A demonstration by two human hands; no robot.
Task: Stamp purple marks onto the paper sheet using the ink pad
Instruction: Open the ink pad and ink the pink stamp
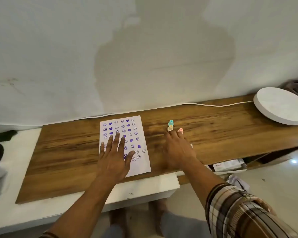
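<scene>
A: While the left hand (113, 158) lies flat, fingers spread, on the near left part of the white paper sheet covered in purple smiley and heart marks (138, 134), the sheet stays pinned to the brown wood-grain surface (67, 152). Thin, light, floppy stuff, I'd judge; it would skate or curl without that palm on it

B: Agreed. And the right hand (177, 150)?

A: Reaching past the sheet's right edge, fingertips at the three small plastic stampers: teal-capped one (170, 122) farthest back, cream-orange one (170, 128) just in front of it, pink one (180, 130) to the right. Fingers look extended, touching or just short of them. Cannot tell whether they have closed on one

B: How will those handle?

A: Small, rigid, light, probably easy to topple since they stand upright on narrow bases. Best pinched at the barrel between thumb and two fingers, inked face kept down

B: Ink pad?

A: Not clearly visible. A pale corner shows at the right hand's far side; could be it, cannot say

B: Anything else nearby?

A: Round white disc (280, 105) far right with a white cable (213, 105) along the wall, well apart from the work
</scene>
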